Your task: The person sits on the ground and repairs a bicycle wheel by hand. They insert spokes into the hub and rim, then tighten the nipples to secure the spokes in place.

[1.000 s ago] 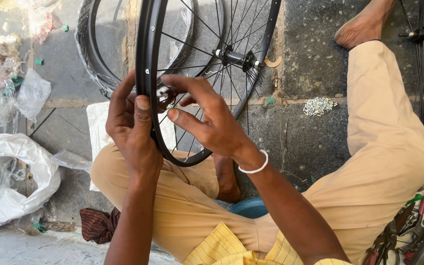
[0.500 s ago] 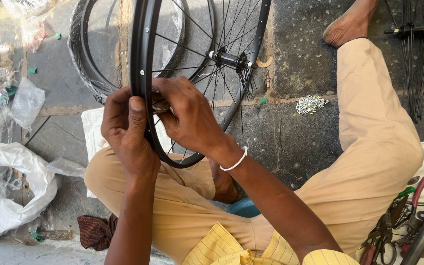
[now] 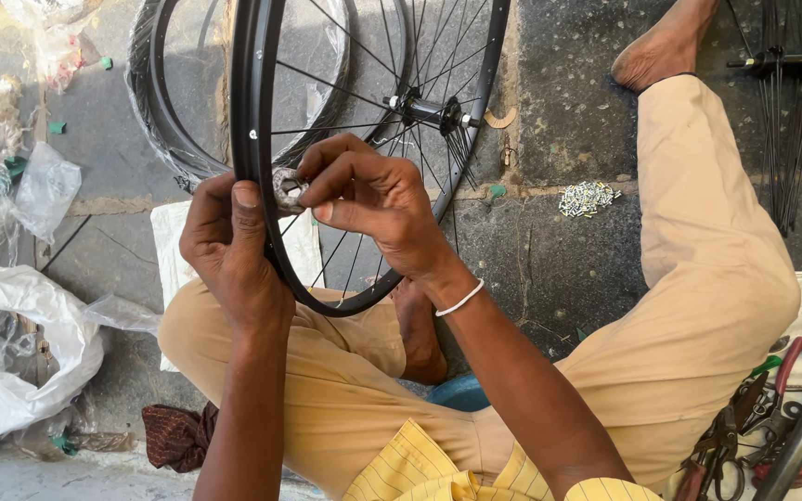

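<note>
I'm looking straight down at a black wheel rim [image 3: 254, 121] standing upright between my knees, its lower curve resting down by my lap. My left hand [image 3: 232, 246] is wrapped around the rim from the outside, fingers curled behind it and the thumb laid flat up along its face. My right hand [image 3: 373, 199] comes in from the spoke side, fingers bunched, thumb and forefinger pinching a small metal tool [image 3: 287, 188] hard against the rim's inner edge, right beside my left thumb. It could be a spoke key, but most of it is buried in my fingers, so I can't say for sure. The hub [image 3: 429, 111] sits up and to the right of my hands with spokes [image 3: 345, 70] fanning out from it. Behind the rim a tyre [image 3: 155, 111] in clear wrap lies on the stone floor. A little heap of silvery nipples [image 3: 588, 197] lies on the stone to the right, well apart from my hands. Crumpled plastic bags [image 3: 11, 371] are at far left, pliers and tools [image 3: 772, 417] at lower right, and a second hub with loose spokes [image 3: 786, 102] at top right.
</note>
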